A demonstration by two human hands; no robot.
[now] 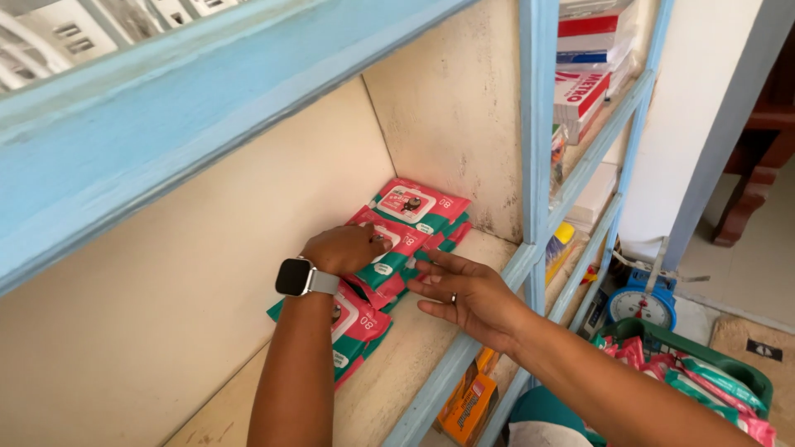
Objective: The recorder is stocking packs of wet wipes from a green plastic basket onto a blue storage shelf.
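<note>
Several red and green wipe packs [418,209] stand in a leaning row on a pale wooden shelf [389,381] with a blue front edge. My left hand [346,247], with a smartwatch on its wrist, presses on the top of a pack [387,266] in the middle of the row. My right hand [464,291], with a ring on one finger, lies flat and open just beside the row, fingertips at the packs' lower edges. More packs [354,324] of the same kind lean under my left forearm.
A green crate [758,382] holding more red and green packs sits at the lower right. A blue dial scale [642,303] stands behind it. Boxes [582,87] fill the neighbouring shelves on the right; orange packets [469,404] lie on the shelf below.
</note>
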